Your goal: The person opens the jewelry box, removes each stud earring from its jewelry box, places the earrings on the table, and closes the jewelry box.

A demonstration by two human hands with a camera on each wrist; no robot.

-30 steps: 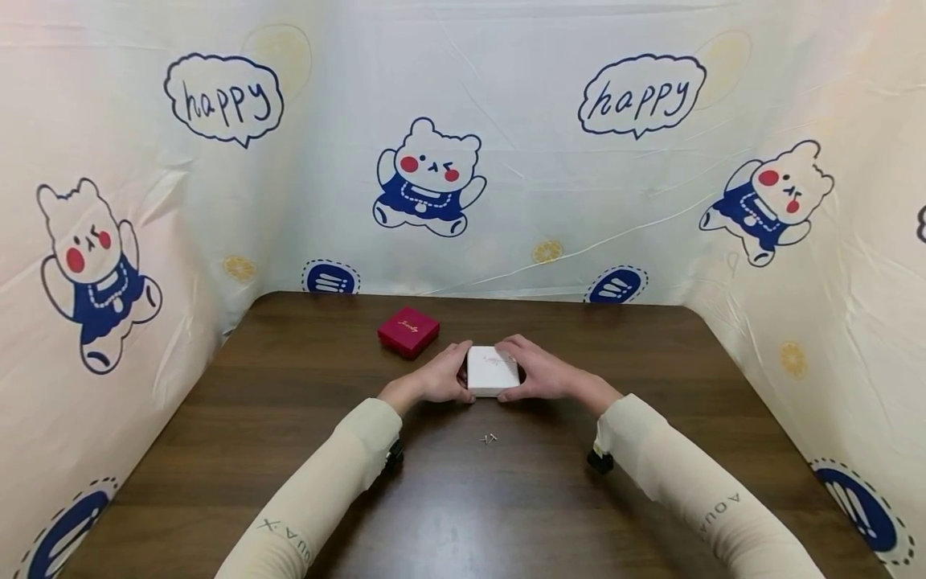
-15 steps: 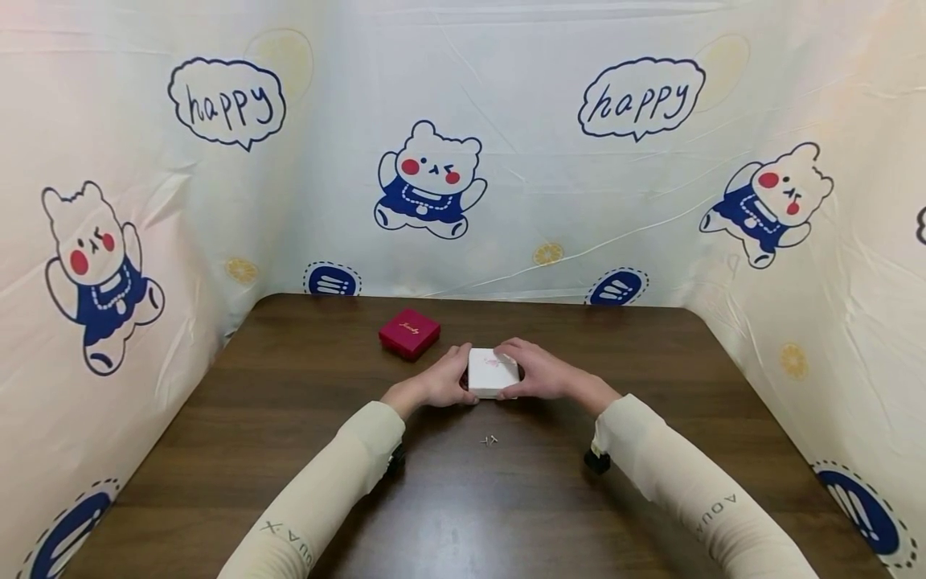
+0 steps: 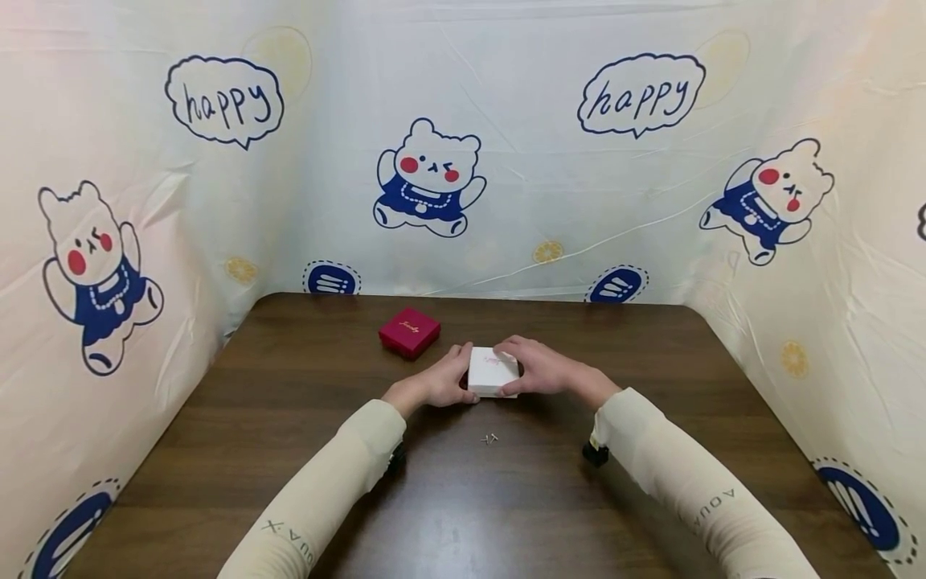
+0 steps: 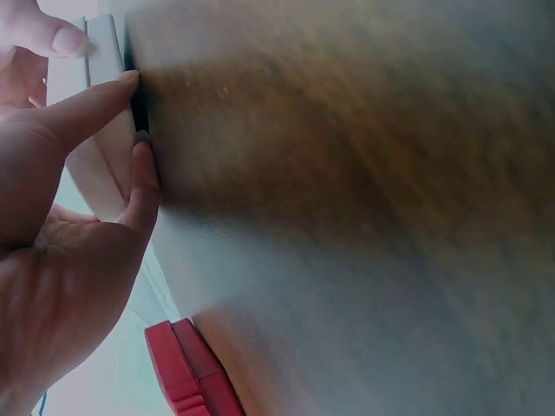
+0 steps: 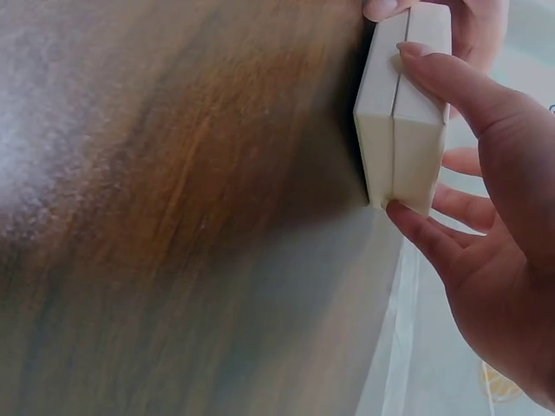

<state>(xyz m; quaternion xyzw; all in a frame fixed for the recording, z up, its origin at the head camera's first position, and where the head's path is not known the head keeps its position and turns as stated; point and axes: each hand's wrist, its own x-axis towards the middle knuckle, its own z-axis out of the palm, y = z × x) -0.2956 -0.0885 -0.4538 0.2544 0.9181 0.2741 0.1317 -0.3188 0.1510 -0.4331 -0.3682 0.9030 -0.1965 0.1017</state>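
Note:
Both hands hold a small white jewelry box (image 3: 492,373) with faint lettering on its lid, near the middle of the table. My left hand (image 3: 443,380) grips its left side low down, the thumb at the near edge. From the right, my right hand (image 3: 544,370) pinches it between the thumb at the front and fingers at the back. In the right wrist view a thin seam runs around the box (image 5: 401,113), and the right thumb lies at that seam. Two tiny metallic pieces (image 3: 489,439), like stud earrings, lie in front of the box.
A red jewelry box (image 3: 409,332) with gold lettering stands behind and left of the white one. The dark wooden table (image 3: 463,507) ends at a printed cloth backdrop (image 3: 521,161) at the back and sides.
The right hand shifts very slightly on the white box. Otherwise the hands, both boxes and the metallic pieces keep their places.

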